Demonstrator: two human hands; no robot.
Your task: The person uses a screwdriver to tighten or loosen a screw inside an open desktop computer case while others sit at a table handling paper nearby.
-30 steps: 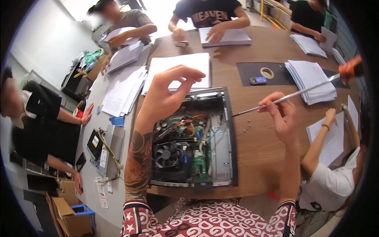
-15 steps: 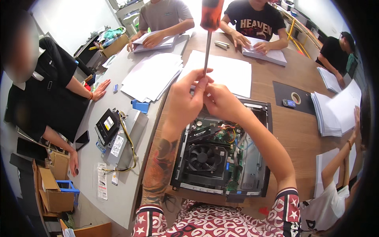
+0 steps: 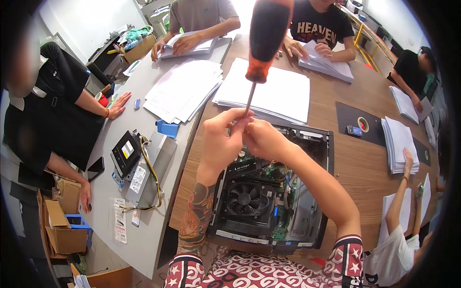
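Over an opened black computer case (image 3: 314, 201), my two hands meet with their fingertips together. My left hand (image 3: 222, 139) is closed in a pinch round the lower shaft of a screwdriver (image 3: 270, 41). Its black and orange handle points up, leaning slightly right. My right hand (image 3: 266, 139) is closed against the left fingertips at the shaft's lower end. The screwdriver's tip, and anything small between the right fingers, is hidden. Below the hands, inside the case, are a black cooling fan (image 3: 246, 199), a black drive (image 3: 242, 167), cables and a green circuit board.
A metal power supply (image 3: 149, 170) with a yellow-black cable and a black drive (image 3: 126, 152) lie on the grey table at left. Paper stacks (image 3: 269, 91) sit beyond the case. A tape roll (image 3: 363, 125) lies right. A person at left rests hands on the table; others handle papers.
Both hands have come down a little with the screwdriver. Its handle now shows larger and lower, leaning more to the right. Around the table, people's hands have shifted on the papers.
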